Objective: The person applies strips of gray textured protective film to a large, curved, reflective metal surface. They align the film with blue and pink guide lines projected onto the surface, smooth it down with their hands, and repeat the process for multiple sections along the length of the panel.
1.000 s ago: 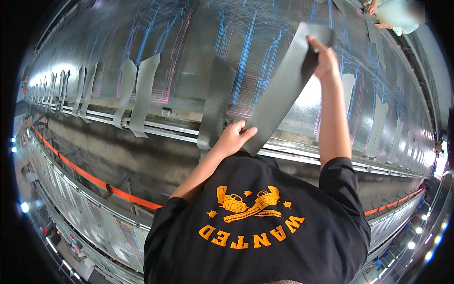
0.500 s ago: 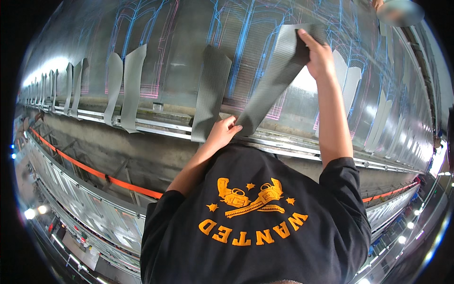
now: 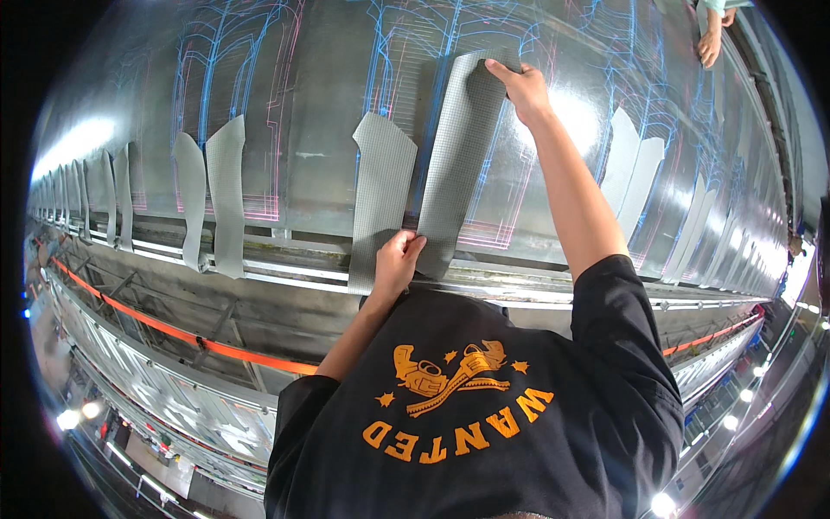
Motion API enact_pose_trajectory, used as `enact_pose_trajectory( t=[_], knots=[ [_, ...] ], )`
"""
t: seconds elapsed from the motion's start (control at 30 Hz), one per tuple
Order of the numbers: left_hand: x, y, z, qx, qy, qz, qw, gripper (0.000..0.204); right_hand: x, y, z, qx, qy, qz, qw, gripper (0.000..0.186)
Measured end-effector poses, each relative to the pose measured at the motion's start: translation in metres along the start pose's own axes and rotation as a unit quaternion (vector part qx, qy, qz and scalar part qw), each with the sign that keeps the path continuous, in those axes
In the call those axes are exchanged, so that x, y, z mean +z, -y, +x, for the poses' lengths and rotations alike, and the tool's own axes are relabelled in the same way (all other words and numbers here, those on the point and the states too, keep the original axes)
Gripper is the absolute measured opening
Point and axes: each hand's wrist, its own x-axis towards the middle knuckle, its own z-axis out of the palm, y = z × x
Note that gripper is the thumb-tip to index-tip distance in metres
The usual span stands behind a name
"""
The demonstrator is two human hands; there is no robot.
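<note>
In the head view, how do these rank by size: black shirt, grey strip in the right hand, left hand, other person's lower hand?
Largest to smallest, as they look:
1. Black shirt
2. Held grey strip
3. Left hand
4. Other person's lower hand; it is farther away, so real hand sizes stay unsure.

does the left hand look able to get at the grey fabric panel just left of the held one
Probably yes: the left hand overlaps the lower right part of that grey fabric panel in view, with nothing seen between, though it seems to be pinching the held panel.
</note>
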Motion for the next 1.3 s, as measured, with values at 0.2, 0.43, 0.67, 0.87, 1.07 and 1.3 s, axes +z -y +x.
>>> enact_pose_trajectory(
  t=[0.2,0.43,0.67,0.87,1.07,1.3],
  knots=[
    [-0.007,-0.009,0.011,-0.028,-0.005,0.025,0.999,0.038,0.003,0.004,0.018,-0.032,-0.006,-0.135,0.990,0.082],
    [-0.010,-0.017,0.020,-0.029,-0.021,0.067,0.997,0.045,0.004,-0.013,0.034,-0.066,-0.014,-0.158,0.985,0.100],
    [-0.010,-0.016,0.025,-0.058,-0.011,0.074,0.996,0.045,0.004,-0.029,0.045,-0.072,-0.002,-0.143,0.987,0.102],
    [-0.009,-0.020,0.028,-0.083,-0.009,0.063,0.994,0.044,0.009,-0.024,0.041,-0.073,-0.032,-0.162,0.984,0.101],
    [-0.010,-0.020,0.029,-0.090,-0.003,0.066,0.994,0.044,0.008,-0.027,0.045,-0.065,-0.018,-0.162,0.984,0.100],
    [-0.008,-0.011,0.031,-0.080,-0.008,0.078,0.994,0.045,0.010,-0.029,0.044,-0.075,-0.031,-0.159,0.984,0.100]
  ],
)
